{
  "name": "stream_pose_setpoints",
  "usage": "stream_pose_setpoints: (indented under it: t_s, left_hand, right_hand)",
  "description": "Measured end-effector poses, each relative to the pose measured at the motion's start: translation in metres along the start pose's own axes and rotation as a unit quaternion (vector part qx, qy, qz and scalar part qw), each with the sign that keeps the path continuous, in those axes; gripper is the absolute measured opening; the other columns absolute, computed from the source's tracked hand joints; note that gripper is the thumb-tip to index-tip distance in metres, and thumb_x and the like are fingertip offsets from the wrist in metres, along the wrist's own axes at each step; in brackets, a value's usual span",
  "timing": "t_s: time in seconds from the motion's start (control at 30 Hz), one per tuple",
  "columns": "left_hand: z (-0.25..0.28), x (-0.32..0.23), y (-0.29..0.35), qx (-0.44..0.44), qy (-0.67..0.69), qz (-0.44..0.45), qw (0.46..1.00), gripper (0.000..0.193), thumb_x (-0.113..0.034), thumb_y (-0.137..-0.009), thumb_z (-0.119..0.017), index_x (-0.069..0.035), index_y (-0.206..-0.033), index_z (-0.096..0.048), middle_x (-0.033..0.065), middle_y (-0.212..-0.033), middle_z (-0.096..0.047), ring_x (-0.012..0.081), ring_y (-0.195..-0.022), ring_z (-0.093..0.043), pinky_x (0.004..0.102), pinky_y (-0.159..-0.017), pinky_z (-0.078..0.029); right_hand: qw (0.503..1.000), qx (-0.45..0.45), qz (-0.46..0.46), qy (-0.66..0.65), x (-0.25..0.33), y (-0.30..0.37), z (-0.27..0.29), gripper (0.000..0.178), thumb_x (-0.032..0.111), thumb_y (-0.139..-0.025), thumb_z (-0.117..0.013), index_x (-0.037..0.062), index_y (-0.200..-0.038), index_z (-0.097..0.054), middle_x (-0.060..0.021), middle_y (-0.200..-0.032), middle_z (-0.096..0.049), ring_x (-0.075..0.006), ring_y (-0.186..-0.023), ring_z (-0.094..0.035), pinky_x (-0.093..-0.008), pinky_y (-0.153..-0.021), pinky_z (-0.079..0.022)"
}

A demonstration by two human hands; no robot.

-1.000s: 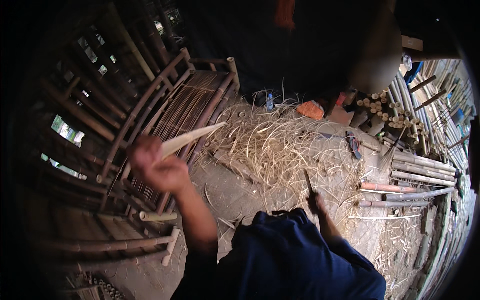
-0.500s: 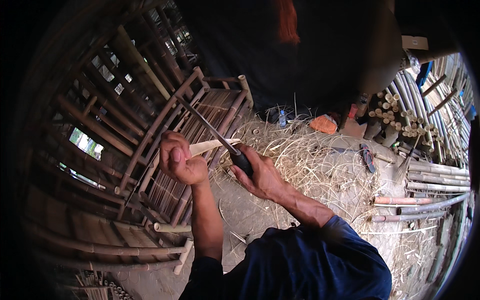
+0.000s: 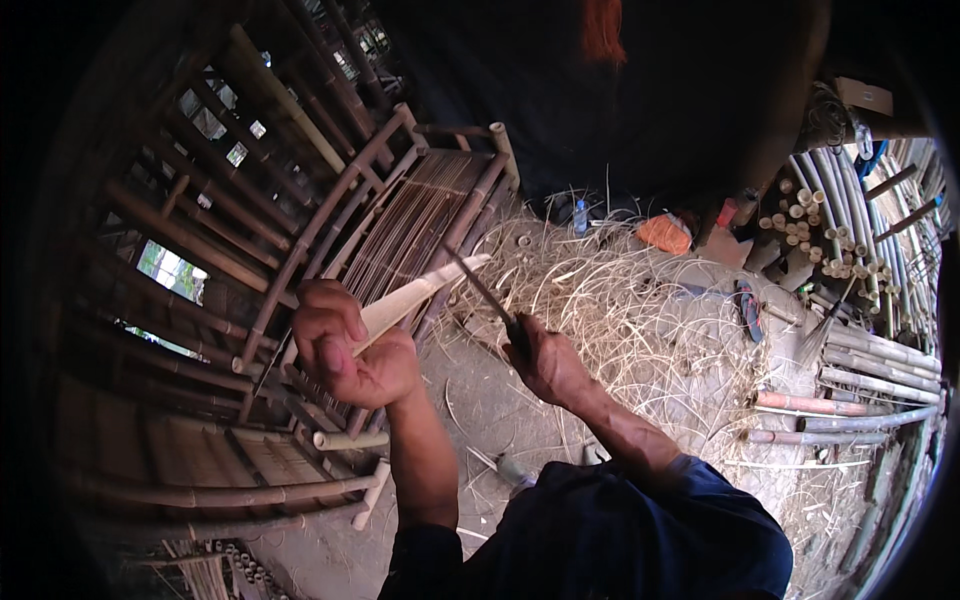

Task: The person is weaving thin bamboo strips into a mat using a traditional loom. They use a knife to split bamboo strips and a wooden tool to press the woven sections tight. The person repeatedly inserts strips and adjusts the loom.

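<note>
Standing beyond the hands: slatted bamboo bench (image 3: 472, 212) | pale bamboo strip (image 3: 415, 297) slanting before it, left hand (image 3: 355, 350) gripping its near end | right hand (image 3: 548, 365) clasping knife (image 3: 488, 296), blade crossing strip's tip | seemingly paring; next stroke likely needing steady left grip

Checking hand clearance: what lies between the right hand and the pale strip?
The knife: in the head view, its blade runs from the right hand across the pale strip; contact is unclear.

Your strip (image 3: 415, 298) looked like smooth, matt bamboo; your knife (image 3: 490, 296) had a dull metal blade. Your shirt (image 3: 620, 530) was creased, matt cloth, while the shavings (image 3: 600, 290) looked rough, dry and fibrous.
</note>
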State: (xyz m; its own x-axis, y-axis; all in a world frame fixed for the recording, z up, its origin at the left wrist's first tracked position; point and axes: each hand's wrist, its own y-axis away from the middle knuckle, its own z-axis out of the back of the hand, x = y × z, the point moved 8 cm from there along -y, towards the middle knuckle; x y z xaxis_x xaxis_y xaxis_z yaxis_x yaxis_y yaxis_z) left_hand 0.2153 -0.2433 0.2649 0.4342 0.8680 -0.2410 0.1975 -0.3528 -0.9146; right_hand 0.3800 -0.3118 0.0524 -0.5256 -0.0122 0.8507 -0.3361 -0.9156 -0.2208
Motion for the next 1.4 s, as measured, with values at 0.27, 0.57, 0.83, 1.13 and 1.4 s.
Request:
stream_pose_setpoints:
  t_s: [0.27,0.57,0.83,1.13,1.4]
  left_hand:
    - [-0.031,-0.012,0.01,0.02,-0.026,-0.009,0.999,0.023,-0.025,-0.081,-0.046,-0.008,-0.068,-0.04,0.0039,-0.059,-0.034,0.0162,-0.064,-0.034,0.0335,-0.063,-0.03]
    - [-0.011,-0.035,0.031,-0.09,-0.148,-0.078,0.982,0.028,-0.03,-0.084,-0.044,-0.008,-0.068,-0.042,0.0133,-0.085,-0.047,0.023,-0.087,-0.044,0.0392,-0.083,-0.036]
    - [-0.002,-0.045,0.047,-0.076,-0.18,-0.089,0.977,0.028,-0.03,-0.086,-0.043,-0.009,-0.069,-0.042,0.0151,-0.094,-0.048,0.0248,-0.098,-0.045,0.0417,-0.092,-0.033]
    - [0.022,-0.042,0.041,-0.043,-0.158,-0.073,0.984,0.034,-0.033,-0.089,-0.039,-0.007,-0.068,-0.048,0.0145,-0.103,-0.05,0.0251,-0.108,-0.045,0.0409,-0.096,-0.035]
    - [0.008,-0.04,0.035,0.048,-0.075,-0.027,0.996,0.03,-0.035,-0.089,-0.039,-0.008,-0.079,-0.046,0.0097,-0.086,-0.046,0.023,-0.092,-0.047,0.0473,-0.101,-0.034]
  right_hand:
    - [0.984,-0.071,0.16,0.03,0.039,-0.013,0.006,0.034,0.02,-0.089,-0.063,0.0008,-0.113,-0.049,-0.024,-0.073,-0.063,-0.0412,-0.064,-0.065,-0.0462,-0.055,-0.053]
    - [0.966,-0.112,0.23,-0.032,0.072,0.014,0.045,0.033,0.022,-0.09,-0.061,0.0043,-0.115,-0.049,-0.0214,-0.071,-0.063,-0.0388,-0.054,-0.062,-0.0466,-0.047,-0.049]
    - [0.958,-0.005,0.262,0.115,0.072,0.033,0.013,0.043,0.025,-0.089,-0.061,0.0078,-0.127,-0.047,-0.0154,-0.078,-0.063,-0.0321,-0.053,-0.062,-0.0436,-0.045,-0.049]
    - [0.988,0.046,0.124,0.084,0.003,0.003,-0.029,0.036,0.022,-0.09,-0.055,0.0031,-0.119,-0.048,-0.022,-0.078,-0.063,-0.0413,-0.061,-0.063,-0.054,-0.054,-0.049]
    - [0.977,0.107,-0.079,0.166,-0.177,-0.061,-0.102,0.03,0.025,-0.093,-0.049,0.0053,-0.116,-0.047,-0.0239,-0.083,-0.067,-0.0421,-0.072,-0.065,-0.0559,-0.062,-0.05]
